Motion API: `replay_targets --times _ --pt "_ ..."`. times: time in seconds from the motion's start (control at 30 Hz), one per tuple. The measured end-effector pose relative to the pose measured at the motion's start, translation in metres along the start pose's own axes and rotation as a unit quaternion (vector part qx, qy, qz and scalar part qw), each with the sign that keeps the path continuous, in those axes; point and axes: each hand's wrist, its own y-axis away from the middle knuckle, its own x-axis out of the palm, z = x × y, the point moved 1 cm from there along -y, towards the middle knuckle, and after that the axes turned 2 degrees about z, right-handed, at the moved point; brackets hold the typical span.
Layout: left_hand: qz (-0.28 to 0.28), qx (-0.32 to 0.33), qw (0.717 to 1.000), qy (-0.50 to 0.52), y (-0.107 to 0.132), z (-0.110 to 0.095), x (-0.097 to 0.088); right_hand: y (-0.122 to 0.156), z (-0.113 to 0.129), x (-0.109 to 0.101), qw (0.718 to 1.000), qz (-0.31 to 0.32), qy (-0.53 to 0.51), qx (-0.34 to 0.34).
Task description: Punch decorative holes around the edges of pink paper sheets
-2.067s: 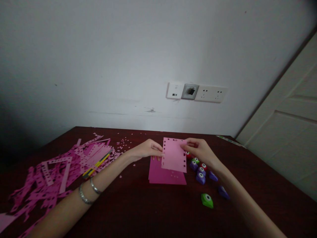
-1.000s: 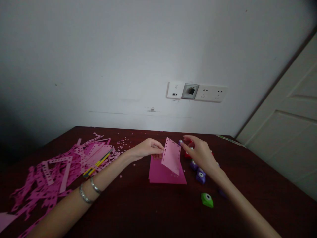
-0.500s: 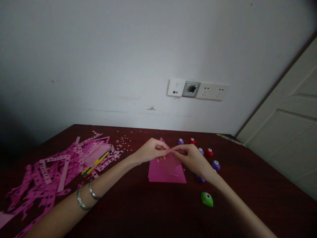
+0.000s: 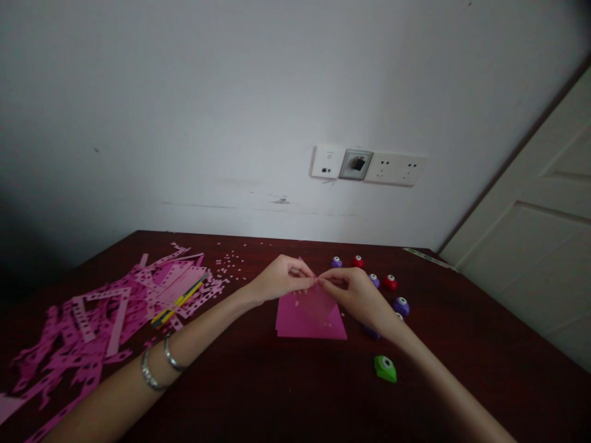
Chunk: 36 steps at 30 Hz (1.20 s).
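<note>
My left hand (image 4: 286, 277) and my right hand (image 4: 353, 288) meet at their fingertips over a small stack of pink paper sheets (image 4: 309, 320). Both are closed in a pinch, thumb against fingers. A tiny bit of pink paper (image 4: 316, 280) shows between the fingertips; its shape is too small to make out. Several small pale cutouts lie on the sheets beneath. Two silver bangles (image 4: 150, 370) circle my left wrist. Close to my right hand and forearm are several small craft punches, among them a purple punch (image 4: 401, 306) and a green punch (image 4: 385, 368).
Punched pink paper strips (image 4: 92, 332) are heaped at the left, with a yellow cutter or pen-like tool (image 4: 180, 301) on them. Tiny cutouts (image 4: 229, 263) are scattered behind. Red punches (image 4: 390, 283) stand at right. A thin strip (image 4: 430, 259) lies by the back right edge, below wall sockets (image 4: 390, 169).
The hands stay pinched together in nearly the same place. A small pale bit now shows on or over the sheets below my left fingers. The view has shifted very slightly.
</note>
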Motion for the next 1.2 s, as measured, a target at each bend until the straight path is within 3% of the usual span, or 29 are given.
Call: replay_targets --times 0.43,0.67,0.77,0.83,0.9,0.97,1.03,1.1,1.2 --pt "-0.006 0.015 1.0 -0.016 -0.001 0.002 0.005 0.002 -0.002 0.003 0.996 -0.007 0.049 -0.069" --pt "0.011 0.035 0.999 -0.026 -0.002 0.004 0.006 0.004 0.002 0.004 0.996 -0.01 0.054 -0.069" --pt "0.031 0.035 0.998 -0.046 0.001 -0.003 -0.005 0.002 -0.001 -0.001 0.999 -0.019 0.017 -0.048" --pt "0.086 -0.001 0.992 -0.089 0.006 -0.01 -0.024 0.001 -0.007 -0.007 1.0 0.001 -0.022 -0.022" --pt "0.172 -0.079 0.966 -0.173 0.015 -0.014 -0.05 -0.001 -0.013 -0.012 0.996 0.038 -0.081 0.012" --pt "0.229 -0.174 0.916 -0.279 0.025 -0.013 -0.076 -0.002 -0.018 -0.015 0.986 0.067 -0.145 0.049" --pt "0.18 -0.256 0.853 -0.417 0.03 -0.007 -0.097 -0.002 -0.021 -0.016 0.976 0.084 -0.185 0.078" --pt "0.106 -0.285 0.805 -0.51 0.03 -0.001 -0.107 -0.002 -0.022 -0.015 0.969 0.109 -0.202 0.095" --pt "0.06 -0.299 0.771 -0.56 0.024 0.008 -0.107 -0.002 -0.023 -0.013 0.962 0.137 -0.214 0.103"
